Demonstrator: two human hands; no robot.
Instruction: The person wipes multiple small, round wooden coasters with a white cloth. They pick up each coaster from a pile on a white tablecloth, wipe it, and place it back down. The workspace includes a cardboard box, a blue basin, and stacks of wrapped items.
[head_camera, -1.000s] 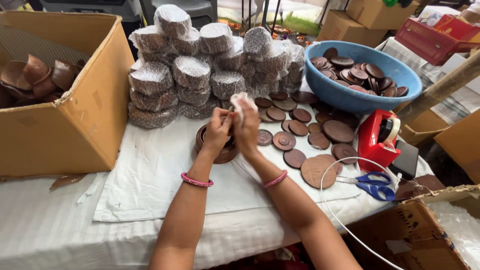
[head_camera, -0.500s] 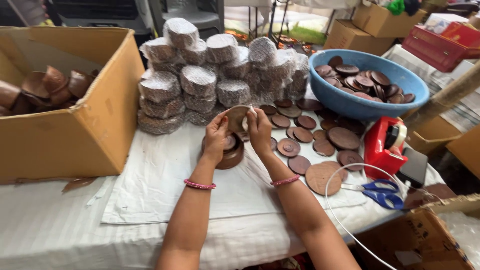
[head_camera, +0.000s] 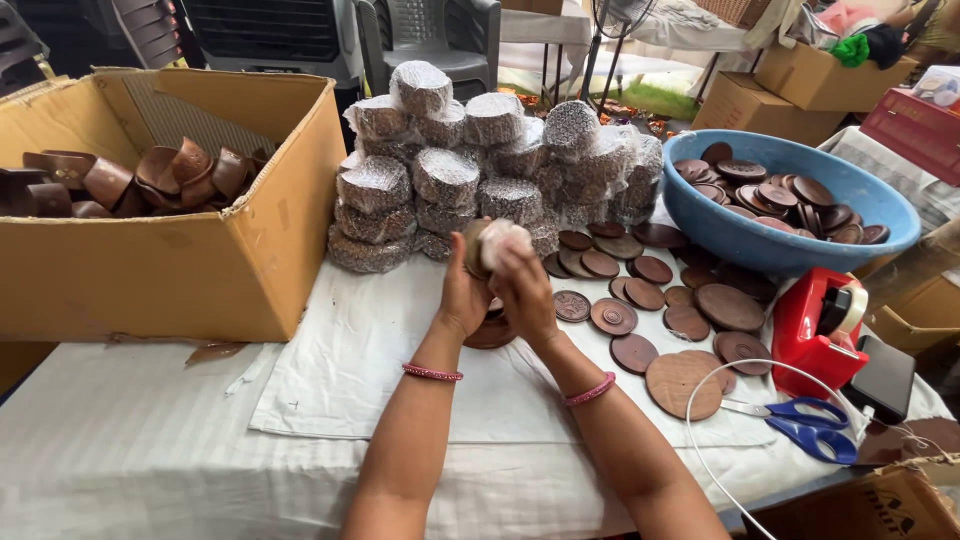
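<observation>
— The fingers (head_camera: 505, 262) of both hands, what are they doing?

— They are clamped around one small stack of brown discs (head_camera: 488, 245), partly covered in white foam wrap. The left hand (head_camera: 463, 290) grips it from the left side, the right hand (head_camera: 525, 290) from the right and front, and the stack is held up above the desk (head_camera: 130, 450), just in front of the pile of wrapped bundles (head_camera: 480, 170).

— What lies right under the hands?

— A wooden disc (head_camera: 490, 333) on the white cloth (head_camera: 350, 380), half hidden by the wrists. Each wrist wears a pink bangle (head_camera: 432, 373).

— And to the right?

— Loose brown discs (head_camera: 640, 300) of several sizes are spread over the cloth, touching or overlapping here and there. Behind them stands a blue basin (head_camera: 770, 245) with more discs inside. Near the desk's right edge are a red tape dispenser (head_camera: 820, 320), blue-handled scissors (head_camera: 810, 425) and a thin white cord (head_camera: 700, 440) looping past them.

— To the left?

— An open cardboard box (head_camera: 200, 270) holding curved brown pieces, well apart from the hands.
</observation>
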